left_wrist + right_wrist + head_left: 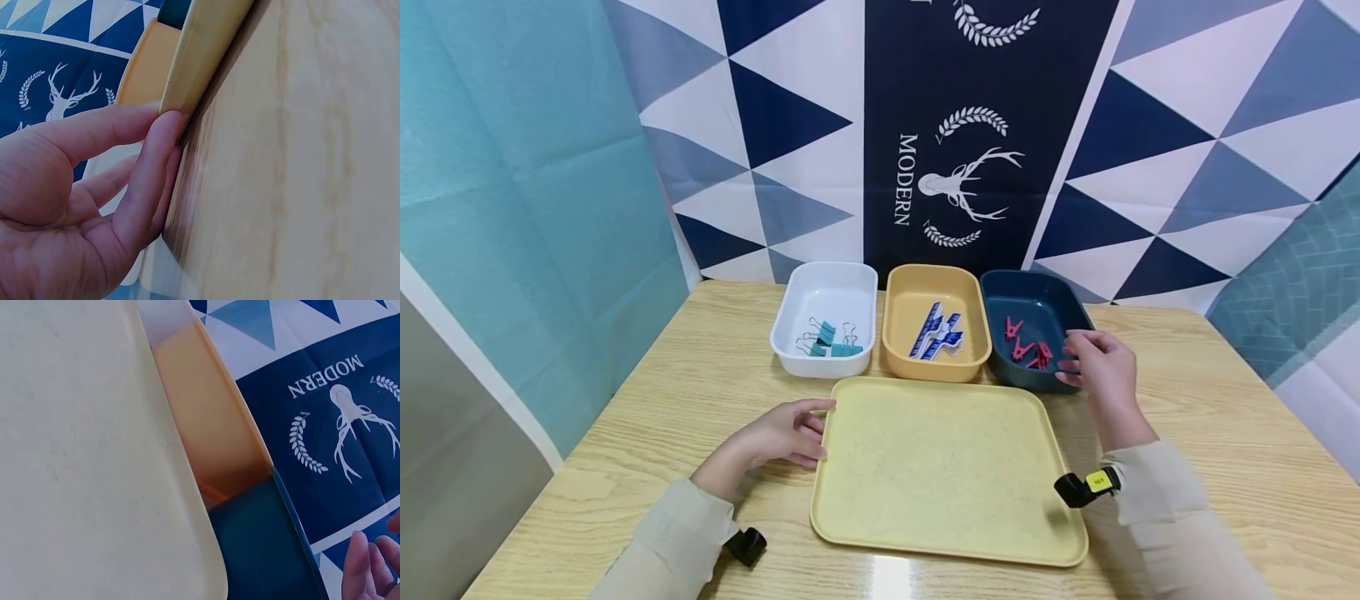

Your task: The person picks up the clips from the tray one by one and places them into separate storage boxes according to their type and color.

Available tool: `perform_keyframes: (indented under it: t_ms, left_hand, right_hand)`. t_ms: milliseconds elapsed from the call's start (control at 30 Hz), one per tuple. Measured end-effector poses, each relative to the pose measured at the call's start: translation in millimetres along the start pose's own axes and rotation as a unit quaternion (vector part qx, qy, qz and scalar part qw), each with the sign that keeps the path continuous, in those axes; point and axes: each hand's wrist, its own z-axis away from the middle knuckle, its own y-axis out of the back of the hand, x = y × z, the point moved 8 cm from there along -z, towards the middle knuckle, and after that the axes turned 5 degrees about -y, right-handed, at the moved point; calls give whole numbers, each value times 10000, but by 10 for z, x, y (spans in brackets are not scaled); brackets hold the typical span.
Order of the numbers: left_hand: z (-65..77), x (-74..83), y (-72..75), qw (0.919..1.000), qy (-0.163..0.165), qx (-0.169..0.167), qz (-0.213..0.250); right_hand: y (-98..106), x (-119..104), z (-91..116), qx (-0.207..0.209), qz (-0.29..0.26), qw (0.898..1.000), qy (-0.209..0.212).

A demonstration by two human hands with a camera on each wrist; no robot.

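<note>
My left hand (786, 433) is at the left edge of a yellow tray (925, 467), its fingertips right at the rim. In the left wrist view, the thumb and fingers (153, 169) meet the tray's edge (197, 62), loosely bent. Over the right rim of a dark blue bin (1037, 287) hangs my right hand (1101, 362), fingers slightly bent with nothing visible between them. Several small red clips (1022, 346) lie inside that bin. The right wrist view catches only the right fingertips (357, 559), at its lower right corner.
Left of the blue bin stand an orange bin (936, 279) with blue-and-white clips (936, 333) and a white bin (823, 279) with teal binder clips (846, 350). The wooden table (647, 400) extends to a patterned cloth (805, 200) behind.
</note>
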Motion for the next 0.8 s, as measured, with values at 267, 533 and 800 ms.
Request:
perform_keyframes:
  t_ms: [267, 533, 800]
  left_hand:
    - [-8, -3, 6, 10000, -14, 3, 2]
    - [-12, 3, 10, 10000, -2, 55, -39]
    - [-7, 10, 19, 10000, -39, 57, -37]
  right_hand:
    - [-23, 50, 69, -60, -30, 10000, 19]
    - [-4, 137, 100, -10, -20, 10000, 10]
    - [64, 302, -8, -24, 159, 9999, 0]
